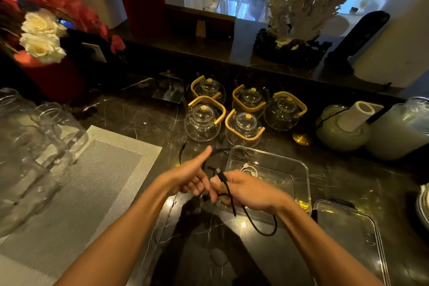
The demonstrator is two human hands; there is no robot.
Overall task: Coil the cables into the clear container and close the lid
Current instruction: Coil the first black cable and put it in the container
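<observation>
A black cable (228, 193) runs through both hands just in front of the clear container (301, 169). My right hand (246, 190) is closed on it near a plug end, and a loop hangs below the wrist. My left hand (190, 175) touches the cable with its lower fingers, thumb stretched out. More black cable lies on the counter behind the hands. A coiled white cable (249, 170) lies inside the container. The clear lid (352, 230) rests flat to the right of the container.
Several glass teapots (204, 121) with wooden handles stand right behind the container. Glass jars (34, 146) and a grey placemat (92, 181) are at the left. A paper roll (355, 115) and jars stand at the right. Flower vases line the back left.
</observation>
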